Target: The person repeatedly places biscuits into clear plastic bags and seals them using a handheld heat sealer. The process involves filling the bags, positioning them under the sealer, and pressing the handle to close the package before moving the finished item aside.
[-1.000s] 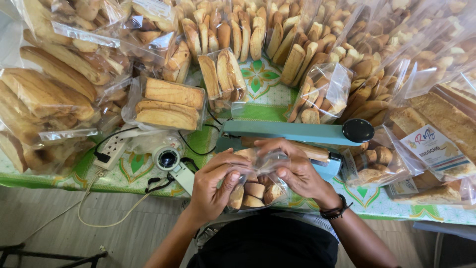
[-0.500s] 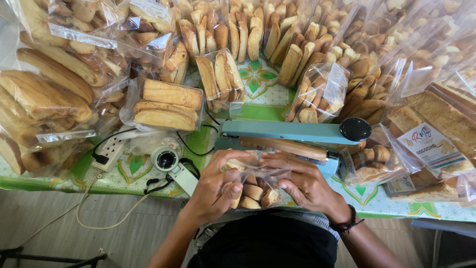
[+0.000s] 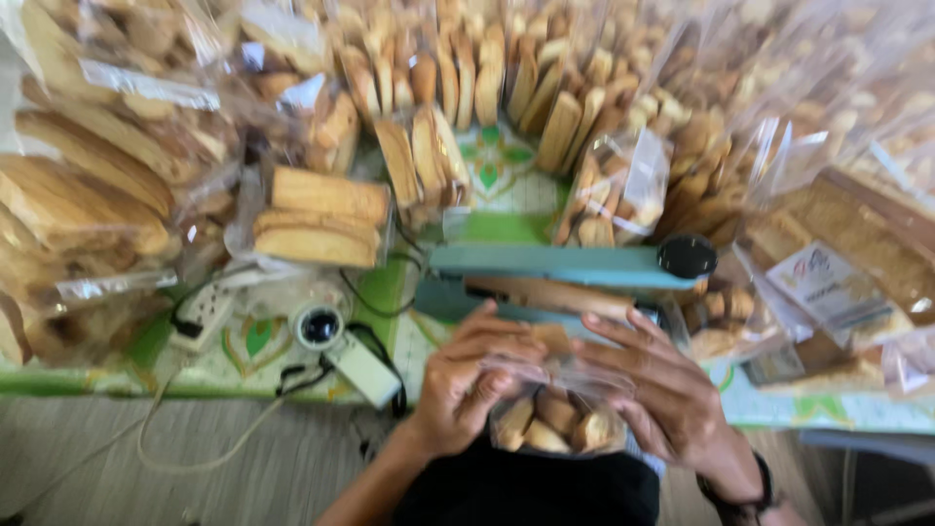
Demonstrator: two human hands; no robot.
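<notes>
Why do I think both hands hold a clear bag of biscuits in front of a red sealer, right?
Nearly. The left hand and right hand do hold the bag of biscuits, but the sealer behind it is teal, not red, as the head view shows.

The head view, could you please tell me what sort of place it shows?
Probably a small bakery packing table: a teal heat sealer sits amid stacked clear bags of rusks, and both hands hold a small clear bag of biscuits.
</notes>
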